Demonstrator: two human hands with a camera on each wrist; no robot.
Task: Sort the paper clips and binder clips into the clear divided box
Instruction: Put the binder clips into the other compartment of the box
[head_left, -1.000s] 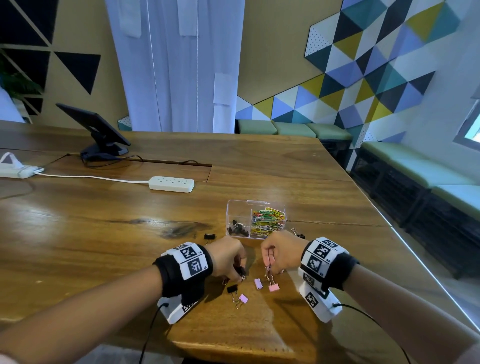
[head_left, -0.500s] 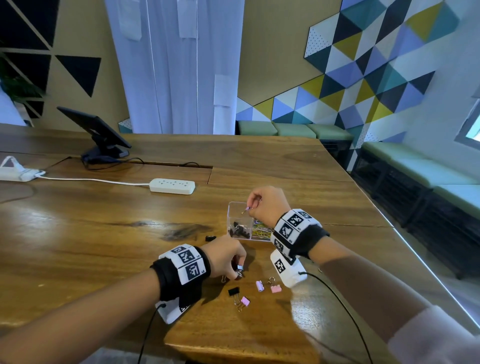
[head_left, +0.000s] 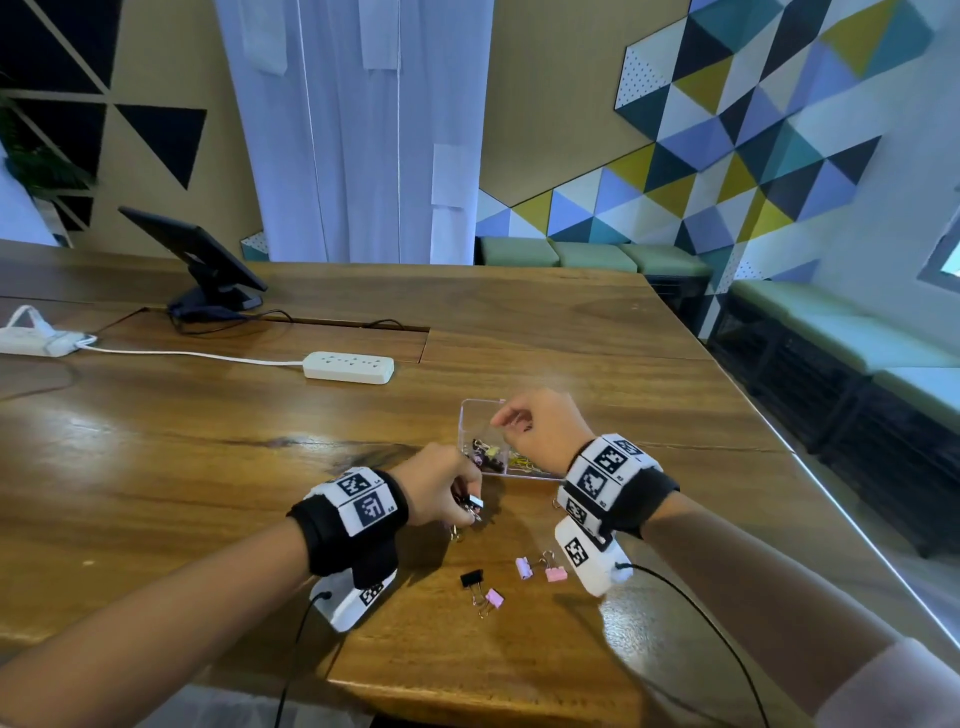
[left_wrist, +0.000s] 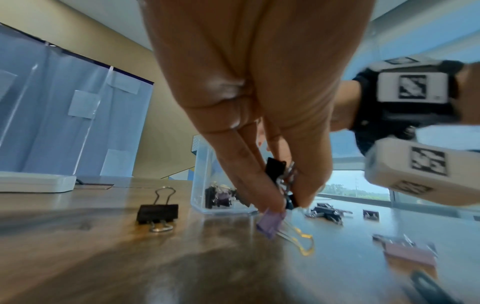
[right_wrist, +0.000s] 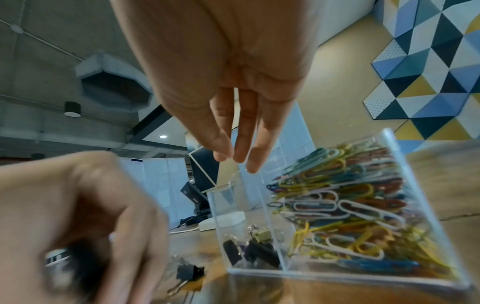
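Note:
The clear divided box (head_left: 481, 415) stands mid-table; its left compartment (right_wrist: 249, 253) holds binder clips and its right one colourful paper clips (right_wrist: 337, 205). My right hand (head_left: 506, 421) hovers over the left compartment, its fingers (right_wrist: 249, 144) straight and holding nothing. My left hand (head_left: 470, 512) is low in front of the box, pinching a black binder clip (left_wrist: 275, 170) with metal handles bunched in its grip. Its fingertips touch a purple binder clip (left_wrist: 270, 224) on the table. Loose black (head_left: 471, 578) and pink binder clips (head_left: 556, 574) lie nearer me.
A white power strip (head_left: 348, 367) and a tablet on a stand (head_left: 202, 265) sit farther back on the left. Another black binder clip (left_wrist: 157, 214) lies left of the box and several more (left_wrist: 326, 212) to its right. The table's right edge (head_left: 831, 499) runs close by.
My right hand rose from the loose clips to the box with a small clip, and now its fingers are straight and hold nothing. My left hand stayed low, shifting slightly toward the box.

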